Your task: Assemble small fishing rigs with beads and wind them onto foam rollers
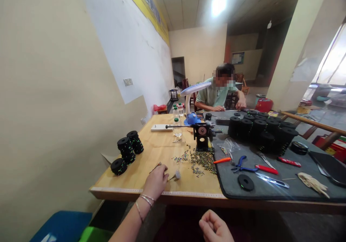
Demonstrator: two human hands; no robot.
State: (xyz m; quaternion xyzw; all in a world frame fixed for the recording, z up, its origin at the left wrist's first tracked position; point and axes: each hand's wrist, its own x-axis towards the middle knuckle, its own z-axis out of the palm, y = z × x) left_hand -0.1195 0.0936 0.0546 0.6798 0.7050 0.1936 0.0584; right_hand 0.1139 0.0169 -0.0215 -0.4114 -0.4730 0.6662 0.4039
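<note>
My left hand (pixel 156 180) rests on the wooden table near its front edge, bracelets on the wrist, fingers curled together. What lies inside the fingers is hidden. Just right of the fingertips is a small thing with a whitish tuft (pixel 177 174) and a thin stem; I cannot tell whether the hand grips it. My right hand (pixel 214 227) is held in front of the table edge, fingers curled closed, their contents not visible. Beyond the left hand lie a heap of small dark-and-gold pieces (pixel 202 161) and scattered coloured bits (pixel 181 158). A black clamp-like device (pixel 202 135) with a long rod stands behind them.
Black spools (pixel 127 150) stand at left; many more (pixel 261 126) crowd the grey mat (pixel 229 189). Blue pliers (pixel 244 165), an orange-handled tool (pixel 222 160), tweezers (pixel 273 180) and a glove (pixel 312 184) lie there. A lamp (pixel 195 89) and bottles (pixel 177 126) stand behind. Another person (pixel 216 94) sits opposite.
</note>
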